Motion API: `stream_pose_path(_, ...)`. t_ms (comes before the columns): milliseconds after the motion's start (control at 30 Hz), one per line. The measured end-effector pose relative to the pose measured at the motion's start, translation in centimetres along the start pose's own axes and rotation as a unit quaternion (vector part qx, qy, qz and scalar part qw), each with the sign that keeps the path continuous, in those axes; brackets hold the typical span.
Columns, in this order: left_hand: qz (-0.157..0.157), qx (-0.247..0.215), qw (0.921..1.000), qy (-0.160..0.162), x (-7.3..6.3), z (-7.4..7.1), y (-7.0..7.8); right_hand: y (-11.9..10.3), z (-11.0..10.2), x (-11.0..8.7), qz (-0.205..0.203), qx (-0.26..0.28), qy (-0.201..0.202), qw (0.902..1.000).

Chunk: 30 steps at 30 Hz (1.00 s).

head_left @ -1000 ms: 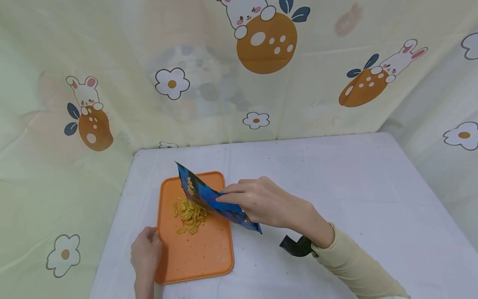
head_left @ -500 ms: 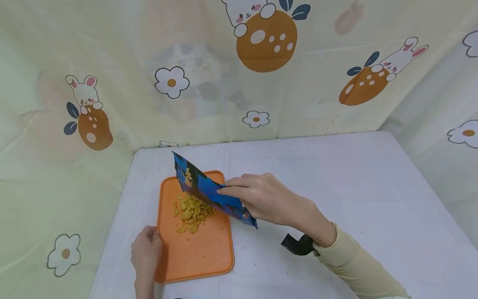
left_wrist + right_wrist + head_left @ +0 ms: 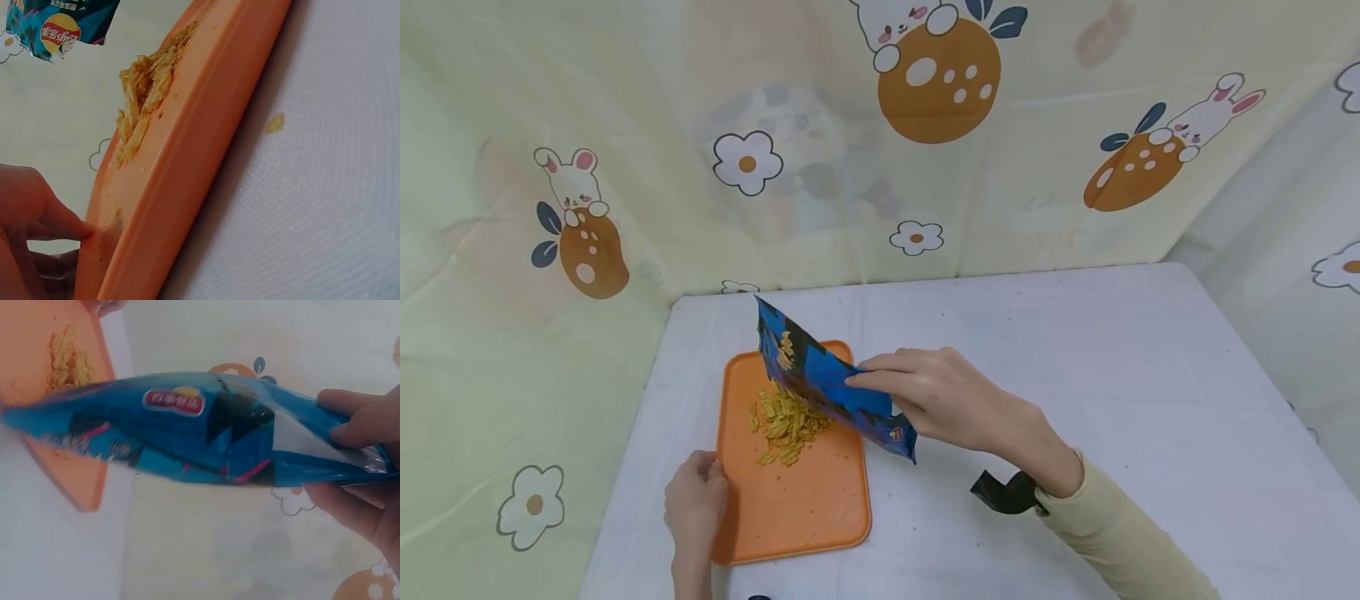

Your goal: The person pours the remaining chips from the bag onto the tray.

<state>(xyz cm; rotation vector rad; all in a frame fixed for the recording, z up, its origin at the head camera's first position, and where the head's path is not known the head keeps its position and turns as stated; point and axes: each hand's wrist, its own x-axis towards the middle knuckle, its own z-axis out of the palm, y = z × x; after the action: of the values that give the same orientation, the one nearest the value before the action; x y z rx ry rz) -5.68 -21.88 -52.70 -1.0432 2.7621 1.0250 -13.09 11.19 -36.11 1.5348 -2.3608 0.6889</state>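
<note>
A blue chip bag (image 3: 831,383) slants over the upper right part of an orange tray (image 3: 797,517). My right hand (image 3: 955,400) pinches it along its upper side, thumb on one face and fingers on the other, as the right wrist view shows. Below its lower side, a heap of yellow shredded chips (image 3: 786,425) lies on the tray. My left hand (image 3: 696,504) holds the tray's left edge, and its thumb (image 3: 78,231) presses on the rim in the left wrist view. There, a torn corner of the bag (image 3: 62,25) shows above the tray.
A black strip (image 3: 1003,493) hangs by my right cuff. On the white table (image 3: 1075,358) are small crumbs, with a larger chip piece (image 3: 275,123) beside the tray. A patterned curtain (image 3: 820,233) borders the table behind. One dark thing (image 3: 760,597) peeks in at the bottom edge.
My right hand and the bag have risen slightly and shifted a little away from me. The left hand keeps its hold on the tray, and the chip heap looks much the same.
</note>
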Motion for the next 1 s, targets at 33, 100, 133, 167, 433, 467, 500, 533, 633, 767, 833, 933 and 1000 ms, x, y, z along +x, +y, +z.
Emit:
stream_pose_path(33,0.001,0.0,1.0,0.001,0.0,0.0,0.0,0.0,0.1,-0.2,0.006,0.008,0.005,0.9999)
stream_pose_path(100,0.003,0.0,1.0,0.002,0.0,-0.1,0.0,0.1,0.4,-0.8,0.02,0.023,0.013,0.9994)
stream_pose_path(133,0.007,0.0,1.0,0.003,0.0,-0.1,0.0,0.2,0.6,-1.1,0.028,0.03,0.018,0.999)
stream_pose_path(167,0.01,-0.001,0.9999,0.004,0.0,-0.1,-0.1,0.2,0.8,-1.5,0.036,0.037,0.023,0.9984)
stream_pose_path(433,0.007,0.0,1.0,0.004,0.0,0.1,-0.2,0.4,2.5,-4.2,0.085,0.048,0.096,0.9907)
stream_pose_path(467,0.007,0.0,1.0,0.004,0.0,0.1,-0.1,0.4,2.6,-4.5,0.089,0.048,0.107,0.9891)
stream_pose_path(500,0.008,0.0,1.0,0.004,0.0,0.1,-0.1,0.4,2.8,-4.9,0.093,0.047,0.119,0.9875)
stream_pose_path(533,0.009,0.0,1.0,0.004,0.0,0.1,-0.1,0.5,2.9,-5.2,0.095,0.047,0.13,0.9859)
stream_pose_path(633,0.01,-0.002,0.9999,0.004,0.1,0.1,-0.1,0.6,3.3,-6.3,0.101,0.049,0.155,0.9815)
stream_pose_path(767,0.006,-0.003,1.0,0.0,0.1,0.1,-0.1,0.6,3.6,-7.6,0.118,0.04,0.179,0.976)
stream_pose_path(833,0.006,-0.001,1.0,-0.003,0.0,0.0,-0.1,0.5,3.5,-8.2,0.128,0.034,0.189,0.973)
stream_pose_path(933,0.007,0.002,1.0,-0.005,-0.1,0.0,-0.1,0.6,3.4,-9.2,0.142,0.02,0.203,0.9686)
stream_pose_path(1000,0.012,0.004,0.9999,-0.004,-0.1,-0.1,0.0,0.7,3.4,-9.9,0.152,0.008,0.211,0.9656)
